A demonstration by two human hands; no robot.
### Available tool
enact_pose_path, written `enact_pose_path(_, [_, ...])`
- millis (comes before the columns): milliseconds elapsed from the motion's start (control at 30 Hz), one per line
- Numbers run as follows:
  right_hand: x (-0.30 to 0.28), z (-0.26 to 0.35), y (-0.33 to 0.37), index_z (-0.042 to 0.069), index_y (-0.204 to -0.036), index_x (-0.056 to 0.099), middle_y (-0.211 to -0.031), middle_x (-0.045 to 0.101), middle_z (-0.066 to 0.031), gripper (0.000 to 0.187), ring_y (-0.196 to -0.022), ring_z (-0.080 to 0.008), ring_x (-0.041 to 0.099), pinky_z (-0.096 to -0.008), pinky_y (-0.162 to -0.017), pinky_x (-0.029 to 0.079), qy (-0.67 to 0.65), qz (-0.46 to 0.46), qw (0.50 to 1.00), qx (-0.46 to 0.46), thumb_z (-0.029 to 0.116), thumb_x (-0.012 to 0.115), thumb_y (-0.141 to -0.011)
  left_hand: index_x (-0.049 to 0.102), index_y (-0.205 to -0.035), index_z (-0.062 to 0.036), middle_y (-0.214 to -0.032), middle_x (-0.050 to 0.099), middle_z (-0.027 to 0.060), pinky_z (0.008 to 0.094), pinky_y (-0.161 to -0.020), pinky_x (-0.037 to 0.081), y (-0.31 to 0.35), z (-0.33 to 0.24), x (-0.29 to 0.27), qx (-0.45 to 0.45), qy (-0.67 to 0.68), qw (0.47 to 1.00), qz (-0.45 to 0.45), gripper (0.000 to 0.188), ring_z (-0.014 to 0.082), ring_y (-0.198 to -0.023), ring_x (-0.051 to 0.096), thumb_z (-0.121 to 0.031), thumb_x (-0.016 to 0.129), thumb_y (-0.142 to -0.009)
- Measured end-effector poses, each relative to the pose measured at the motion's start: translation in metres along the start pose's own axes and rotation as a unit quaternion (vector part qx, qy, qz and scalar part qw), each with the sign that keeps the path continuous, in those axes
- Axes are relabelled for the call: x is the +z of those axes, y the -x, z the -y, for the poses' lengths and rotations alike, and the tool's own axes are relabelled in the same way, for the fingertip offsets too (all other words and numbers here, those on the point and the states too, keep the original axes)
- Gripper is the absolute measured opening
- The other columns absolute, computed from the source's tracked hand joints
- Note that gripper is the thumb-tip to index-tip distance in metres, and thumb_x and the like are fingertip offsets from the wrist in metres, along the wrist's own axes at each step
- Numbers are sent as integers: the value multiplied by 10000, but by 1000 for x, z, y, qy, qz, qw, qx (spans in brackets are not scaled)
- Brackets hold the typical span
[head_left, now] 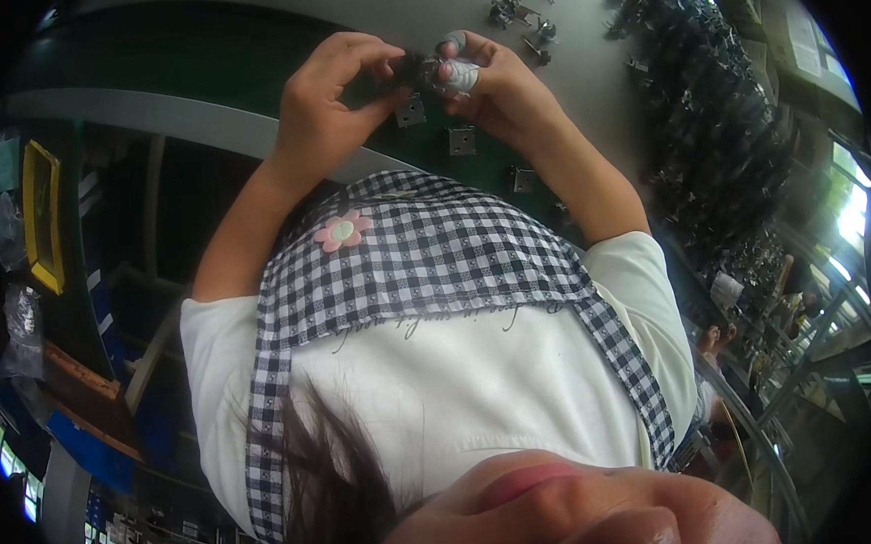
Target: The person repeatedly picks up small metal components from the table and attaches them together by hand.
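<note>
Close together at the top middle, my two hands meet around a small dark metal part (419, 72). My left hand (328, 100) is closed on its left side, thumb below and index finger above. On the other side, the fingertips of my right hand (510, 89) pinch the same part. White tape wraps some fingers of that hand, and the fingers hide much of the part. Just below the hands lie a small square metal bracket (410, 112), a second bracket (461, 142) and a third bracket (523, 179), on a green surface.
A large heap of dark metal parts (708, 120) covers the right side of the grey worktable (593, 86). Several loose parts (514, 13) lie beyond my right hand. A yellow frame (43, 216) stands at the left. Another person's hand (717, 338) shows at the right.
</note>
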State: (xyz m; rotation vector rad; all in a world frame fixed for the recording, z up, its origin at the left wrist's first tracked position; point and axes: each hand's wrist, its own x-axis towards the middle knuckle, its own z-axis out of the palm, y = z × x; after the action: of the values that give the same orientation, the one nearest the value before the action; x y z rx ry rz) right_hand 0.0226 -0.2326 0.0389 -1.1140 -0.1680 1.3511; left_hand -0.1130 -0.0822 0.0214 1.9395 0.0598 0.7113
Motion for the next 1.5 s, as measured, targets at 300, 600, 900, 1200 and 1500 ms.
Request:
enact_pose_path(300, [15, -1, 2, 92, -860, 503, -829, 608, -44, 247, -708, -116, 590, -233, -585, 496, -11, 28, 1000, 5, 85, 726, -754, 648, -961, -44, -933, 639, 100, 292, -709, 525, 3, -7, -6, 34, 11, 999, 9, 368, 225, -830, 640, 22, 746, -613])
enact_pose_path(600, [20, -1, 5, 82, -860, 508, -845, 623, -61, 237, -676, -124, 596, -243, -588, 512, -37, 30, 999, 26, 63, 719, -752, 636, -983, -35, -940, 647, 118, 306, -705, 538, 6, -18, -4, 46, -49, 998, 9, 381, 248, -844, 645, 46, 723, -621])
enact_pose_path(900, [22, -8, 9, 43, -955, 488, -868, 614, -77, 295, -759, -163, 630, -287, -646, 540, 95, -89, 982, -138, 51, 700, -750, 645, -1024, -17, -990, 653, 132, 297, -766, 545, 10, -22, 2, 62, -90, 994, -28, 415, 229, -909, 647, 111, 700, -633])
enact_pose_path(1200, [21, -9, 1, -43, -1205, 442, -1052, 572, -149, 448, -851, -218, 632, -344, -741, 546, 104, 23, 994, 24, 240, 562, -879, 655, -1042, -64, -1017, 658, 128, 384, -965, 405, 0, -1, -7, -37, 78, 994, 74, 327, 231, -947, 638, -94, 720, -722])
enact_pose_path(1500, [19, -19, 9, -16, -1084, 555, -887, 649, -129, 263, -795, -175, 643, -259, -710, 513, 69, 38, 996, -46, 179, 478, -924, 564, -1134, -50, -1051, 638, 90, 326, -826, 490, 4, -23, 10, 6, -125, 991, 56, 475, 261, -920, 626, -143, 741, -703])
